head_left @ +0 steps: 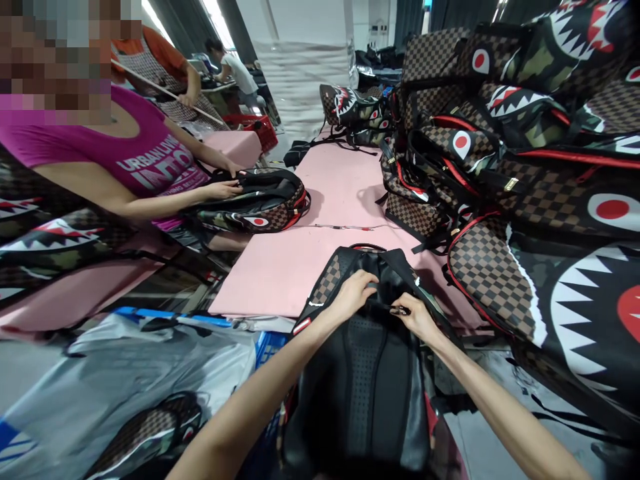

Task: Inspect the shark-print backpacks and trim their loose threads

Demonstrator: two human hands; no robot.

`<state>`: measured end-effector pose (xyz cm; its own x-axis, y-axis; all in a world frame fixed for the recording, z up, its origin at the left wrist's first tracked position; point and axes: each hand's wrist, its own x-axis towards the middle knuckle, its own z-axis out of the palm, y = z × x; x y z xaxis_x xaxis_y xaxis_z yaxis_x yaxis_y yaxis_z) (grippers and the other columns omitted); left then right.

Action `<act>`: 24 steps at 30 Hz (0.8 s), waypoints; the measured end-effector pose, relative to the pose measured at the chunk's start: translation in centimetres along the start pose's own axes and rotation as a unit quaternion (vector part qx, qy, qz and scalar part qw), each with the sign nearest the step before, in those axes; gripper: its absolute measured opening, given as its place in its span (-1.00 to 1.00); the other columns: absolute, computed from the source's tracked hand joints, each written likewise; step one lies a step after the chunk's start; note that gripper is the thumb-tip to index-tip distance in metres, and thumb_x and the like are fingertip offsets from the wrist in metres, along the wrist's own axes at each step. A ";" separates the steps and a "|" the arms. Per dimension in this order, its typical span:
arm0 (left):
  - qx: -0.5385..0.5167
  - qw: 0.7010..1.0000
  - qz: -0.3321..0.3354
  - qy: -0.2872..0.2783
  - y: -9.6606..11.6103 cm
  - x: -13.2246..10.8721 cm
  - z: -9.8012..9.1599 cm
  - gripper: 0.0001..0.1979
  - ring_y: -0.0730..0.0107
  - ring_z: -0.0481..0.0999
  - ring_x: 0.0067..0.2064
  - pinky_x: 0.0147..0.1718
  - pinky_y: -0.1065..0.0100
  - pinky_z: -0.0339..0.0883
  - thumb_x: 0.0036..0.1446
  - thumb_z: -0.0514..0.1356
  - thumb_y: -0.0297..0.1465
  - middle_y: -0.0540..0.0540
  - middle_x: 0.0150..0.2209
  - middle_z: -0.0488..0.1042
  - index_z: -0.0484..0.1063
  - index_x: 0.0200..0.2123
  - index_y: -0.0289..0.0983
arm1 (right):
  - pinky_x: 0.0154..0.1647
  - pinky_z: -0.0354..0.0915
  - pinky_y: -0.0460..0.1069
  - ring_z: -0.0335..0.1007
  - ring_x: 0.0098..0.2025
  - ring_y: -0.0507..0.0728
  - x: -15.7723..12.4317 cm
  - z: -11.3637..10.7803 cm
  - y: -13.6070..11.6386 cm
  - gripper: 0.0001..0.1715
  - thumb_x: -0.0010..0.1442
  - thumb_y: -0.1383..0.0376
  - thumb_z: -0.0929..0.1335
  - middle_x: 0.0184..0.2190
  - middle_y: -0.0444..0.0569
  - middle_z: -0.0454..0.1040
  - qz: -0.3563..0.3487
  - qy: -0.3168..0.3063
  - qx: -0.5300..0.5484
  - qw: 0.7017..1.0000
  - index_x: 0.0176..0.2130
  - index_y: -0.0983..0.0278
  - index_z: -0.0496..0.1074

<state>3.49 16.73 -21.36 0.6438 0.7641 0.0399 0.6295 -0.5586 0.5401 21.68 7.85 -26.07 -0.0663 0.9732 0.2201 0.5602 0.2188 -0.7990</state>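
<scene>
A black backpack [387, 393] lies in front of me with its padded, perforated back panel facing up. Its top part rests on the pink table, and brown check and camouflage patches show along its sides. My left hand [354, 295] has its fingers curled on the loose black fabric near the top opening. Just right of it, my right hand [414, 317] pinches a small dark, shiny piece [399, 310] at the opening's edge; its exact kind is too small to make out. The inside of the bag is hidden.
Many check and shark-face backpacks [495, 267] are piled along the right of the pink table [280, 273]. At left, a person in a magenta shirt [145, 150] handles another backpack [260, 200]. Grey plastic sheeting [165, 367] and a blue crate [270, 350] lie below left.
</scene>
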 end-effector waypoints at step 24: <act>0.067 0.982 -0.163 -0.072 -0.7 1.4 4.2 -0.85 0.48 0.45 -0.44 -0.49 0.52 0.18 0.03 0.04 -0.57 -0.07 -0.47 0.45 0.39 -0.38 -0.35 | -0.38 0.20 -0.10 0.32 -0.40 0.03 -0.2 0.4 1.5 -0.63 -0.03 0.61 0.19 -0.45 -0.07 0.37 -0.068 -0.039 0.004 0.997 -0.35 0.30 0.46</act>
<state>5.82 16.84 -25.25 0.4471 0.8614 -0.2412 0.8578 -0.3364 0.3887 22.17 7.97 -27.53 -0.2056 0.9369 0.2826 0.5354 0.3494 -0.7690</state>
